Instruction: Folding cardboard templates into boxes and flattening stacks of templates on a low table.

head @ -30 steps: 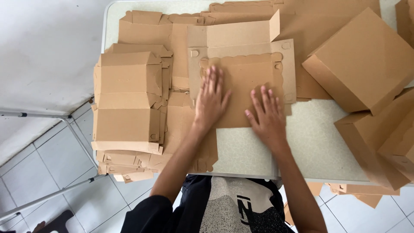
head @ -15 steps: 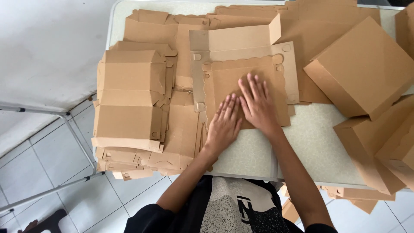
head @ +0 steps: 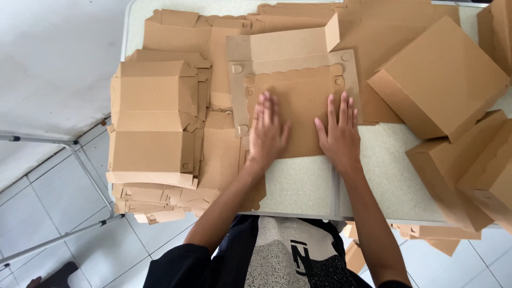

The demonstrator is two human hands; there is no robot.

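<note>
Head view, looking straight down: both hands lie flat, palms down, on a flat brown cardboard box blank with scalloped flap edges. The left hand is spread wide, fingers fanned, pressing near the blank's lower left; it grips nothing. The right hand sits just beside it, fingers straight and slightly apart, likewise pressing, not clutching. The blank lies mid-desk, its far panel folded up a little, with small round tab slots along its edges. Its surface is matte, smooth kraft board.

Under it shows the pale speckled desk, a grainy off-white top with a thin light rim. To the left, a tall stack of unfolded brown cardboard blanks overhangs the desk edge, layers ragged and offset. To the right, an assembled brown cardboard box stands tilted, crisp-cornered, and more assembled boxes at the right edge crowd against it. Below, white floor tiles and a grey metal tube frame show beside the desk.
</note>
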